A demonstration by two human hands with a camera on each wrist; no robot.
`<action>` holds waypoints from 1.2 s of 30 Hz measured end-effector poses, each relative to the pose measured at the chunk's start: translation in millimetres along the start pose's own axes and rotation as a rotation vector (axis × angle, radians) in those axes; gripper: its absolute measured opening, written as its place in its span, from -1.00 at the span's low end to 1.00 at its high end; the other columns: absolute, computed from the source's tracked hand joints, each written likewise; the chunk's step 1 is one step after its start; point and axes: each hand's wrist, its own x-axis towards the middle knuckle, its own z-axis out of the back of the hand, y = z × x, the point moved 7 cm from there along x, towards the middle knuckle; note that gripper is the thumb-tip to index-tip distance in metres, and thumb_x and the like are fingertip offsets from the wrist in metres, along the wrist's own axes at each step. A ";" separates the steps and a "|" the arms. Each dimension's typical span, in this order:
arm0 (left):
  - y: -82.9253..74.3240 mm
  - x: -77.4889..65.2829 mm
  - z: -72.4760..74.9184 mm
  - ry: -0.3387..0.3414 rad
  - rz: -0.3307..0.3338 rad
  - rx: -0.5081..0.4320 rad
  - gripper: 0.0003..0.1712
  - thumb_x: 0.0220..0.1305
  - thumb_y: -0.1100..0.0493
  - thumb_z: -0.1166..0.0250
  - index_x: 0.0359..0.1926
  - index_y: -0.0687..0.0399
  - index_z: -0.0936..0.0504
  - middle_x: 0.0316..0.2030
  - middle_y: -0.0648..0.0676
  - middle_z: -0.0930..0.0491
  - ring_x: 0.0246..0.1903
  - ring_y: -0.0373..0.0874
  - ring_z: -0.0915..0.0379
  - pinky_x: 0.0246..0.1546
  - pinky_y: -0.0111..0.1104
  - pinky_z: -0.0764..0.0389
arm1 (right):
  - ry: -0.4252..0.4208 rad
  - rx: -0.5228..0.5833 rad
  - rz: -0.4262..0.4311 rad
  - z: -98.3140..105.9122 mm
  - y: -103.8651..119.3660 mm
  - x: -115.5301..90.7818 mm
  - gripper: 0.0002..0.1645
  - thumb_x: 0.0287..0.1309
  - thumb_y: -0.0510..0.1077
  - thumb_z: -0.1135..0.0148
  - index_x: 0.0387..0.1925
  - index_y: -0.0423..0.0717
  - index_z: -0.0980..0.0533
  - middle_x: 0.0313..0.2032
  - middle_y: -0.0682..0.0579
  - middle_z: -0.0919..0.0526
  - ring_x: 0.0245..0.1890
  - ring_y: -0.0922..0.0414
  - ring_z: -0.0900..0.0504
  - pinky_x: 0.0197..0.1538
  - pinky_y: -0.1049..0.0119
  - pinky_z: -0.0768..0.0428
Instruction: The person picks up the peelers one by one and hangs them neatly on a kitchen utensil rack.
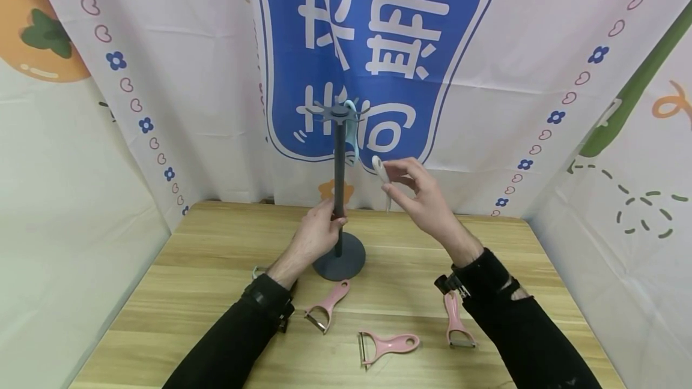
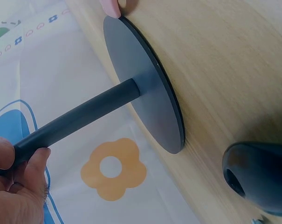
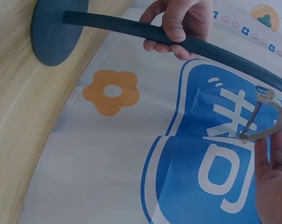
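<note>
A dark stand with a round base and a ring of hooks on top stands upright on the table. My left hand grips its pole partway up; the left wrist view shows thumb and fingers around it. With thumb and fingertips, my right hand pinches a white Y-shaped peeler by its handle, to the right of the pole and below the hooks. Its blade end points down, toward the base. From one of the hooks hangs a light blue peeler.
Three pink peelers lie on the wooden table: one before the base, one near the front, one beside my right forearm. A pale green item is mostly hidden behind my left wrist. Printed cloth hangs behind.
</note>
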 end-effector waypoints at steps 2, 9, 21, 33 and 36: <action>0.0 -0.2 0.2 -0.001 0.000 -0.005 -0.95 0.48 0.16 -0.26 -0.11 -0.01 -0.58 -0.20 -0.02 -0.58 -0.25 -0.15 -0.58 -0.32 -0.25 -0.65 | -0.016 0.011 -0.002 1.1 0.6 2.0 -0.52 0.33 -0.44 -0.24 0.25 -0.38 -0.45 0.07 -0.22 -0.50 0.13 -0.02 -0.55 0.25 -0.16 -0.53; 0.5 0.3 -0.5 -0.005 0.000 -0.006 -0.95 0.47 0.18 -0.27 -0.12 -0.03 -0.56 -0.22 -0.02 -0.57 -0.28 -0.16 -0.57 -0.35 -0.26 -0.65 | -0.072 0.036 -0.001 4.5 0.9 9.0 -0.53 0.37 -0.43 -0.20 0.28 -0.40 -0.43 0.09 -0.24 -0.48 0.11 -0.01 -0.53 0.27 -0.06 -0.53; -1.7 0.3 0.6 -0.013 0.003 -0.011 -0.95 0.47 0.18 -0.28 -0.14 -0.04 -0.55 -0.20 -0.01 -0.58 -0.26 -0.14 -0.59 -0.33 -0.25 -0.67 | -0.153 0.118 -0.056 6.2 -2.8 24.4 -0.51 0.42 -0.35 -0.19 0.33 -0.32 -0.42 0.13 -0.18 -0.49 0.19 0.01 -0.54 0.31 -0.01 -0.51; -1.3 0.2 0.7 -0.005 0.008 -0.004 -0.95 0.47 0.18 -0.28 -0.12 -0.03 -0.56 -0.20 -0.01 -0.57 -0.26 -0.14 -0.58 -0.32 -0.24 -0.66 | -0.181 0.125 -0.033 7.7 8.6 37.8 -0.51 0.40 -0.39 -0.19 0.31 -0.40 -0.41 0.13 -0.23 -0.48 0.15 -0.02 -0.55 0.31 0.03 -0.53; -1.3 0.0 1.0 -0.004 0.008 0.001 -0.95 0.47 0.18 -0.27 -0.11 -0.01 -0.57 -0.19 0.00 -0.57 -0.25 -0.13 -0.58 -0.32 -0.25 -0.67 | -0.190 0.116 -0.012 9.4 12.2 41.8 -0.51 0.39 -0.40 -0.19 0.30 -0.41 -0.41 0.12 -0.23 -0.49 0.12 -0.01 -0.55 0.29 0.02 -0.55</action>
